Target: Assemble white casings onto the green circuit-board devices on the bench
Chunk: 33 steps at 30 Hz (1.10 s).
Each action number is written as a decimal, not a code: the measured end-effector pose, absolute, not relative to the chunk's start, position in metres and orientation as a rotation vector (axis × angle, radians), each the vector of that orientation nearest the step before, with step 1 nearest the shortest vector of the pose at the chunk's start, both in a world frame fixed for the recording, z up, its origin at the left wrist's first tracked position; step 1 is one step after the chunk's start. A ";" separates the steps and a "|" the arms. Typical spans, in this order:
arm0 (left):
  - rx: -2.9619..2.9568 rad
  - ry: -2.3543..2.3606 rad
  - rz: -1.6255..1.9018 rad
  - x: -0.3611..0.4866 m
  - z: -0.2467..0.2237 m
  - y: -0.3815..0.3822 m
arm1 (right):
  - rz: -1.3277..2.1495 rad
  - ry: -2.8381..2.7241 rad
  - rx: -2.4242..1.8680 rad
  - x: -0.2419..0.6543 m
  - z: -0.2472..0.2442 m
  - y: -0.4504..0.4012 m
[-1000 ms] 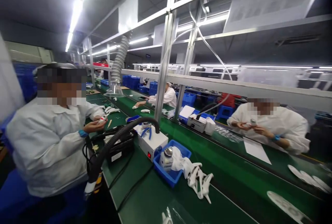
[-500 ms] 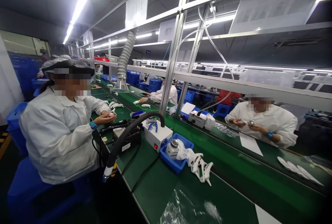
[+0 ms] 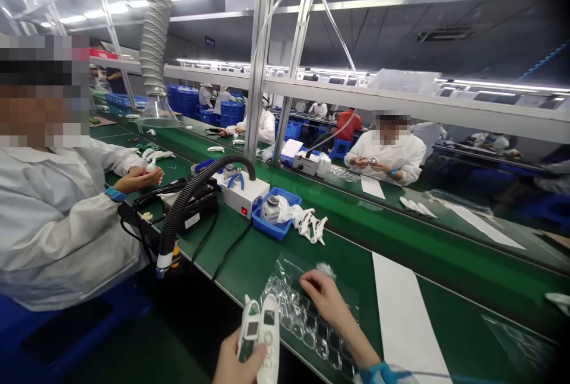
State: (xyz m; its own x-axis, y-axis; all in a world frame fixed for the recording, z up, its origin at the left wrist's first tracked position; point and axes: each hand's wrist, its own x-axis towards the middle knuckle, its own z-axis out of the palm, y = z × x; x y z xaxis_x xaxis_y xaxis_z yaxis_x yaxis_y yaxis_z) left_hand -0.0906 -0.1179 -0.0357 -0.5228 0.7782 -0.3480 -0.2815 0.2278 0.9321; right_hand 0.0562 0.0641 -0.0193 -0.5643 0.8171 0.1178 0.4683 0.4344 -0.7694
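My left hand holds two long white plastic housing halves side by side, low in the view. The left half has a small tip at its top and carries a green circuit board with a small screen. On the right half there is a dark window with round button openings below it. My right hand is over a clear plastic tray of clear parts, with its fingers curled together. Whatever lies between those fingertips is too small to make out. Clear film lies beside the tray.
A blue bin holds a metal-capped bottle, with white housings beside it. Behind stand a white box and a black hose. White paper lies right. Co-workers sit left and across.
The view has swung right and down. Both my hands have come into view, the left with the housing halves, the right over the clear tray.
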 end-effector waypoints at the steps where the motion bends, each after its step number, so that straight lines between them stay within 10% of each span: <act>1: 0.485 1.598 1.472 -0.093 -0.036 -0.116 | 0.963 -2.222 -1.076 0.050 -0.021 0.066; 22: 0.387 1.162 1.246 -0.083 -0.033 -0.057 | 0.322 -2.314 -1.184 0.152 -0.047 0.013; 33: 0.312 1.295 1.154 -0.074 -0.032 -0.070 | 0.575 -2.227 -1.266 0.154 -0.034 0.016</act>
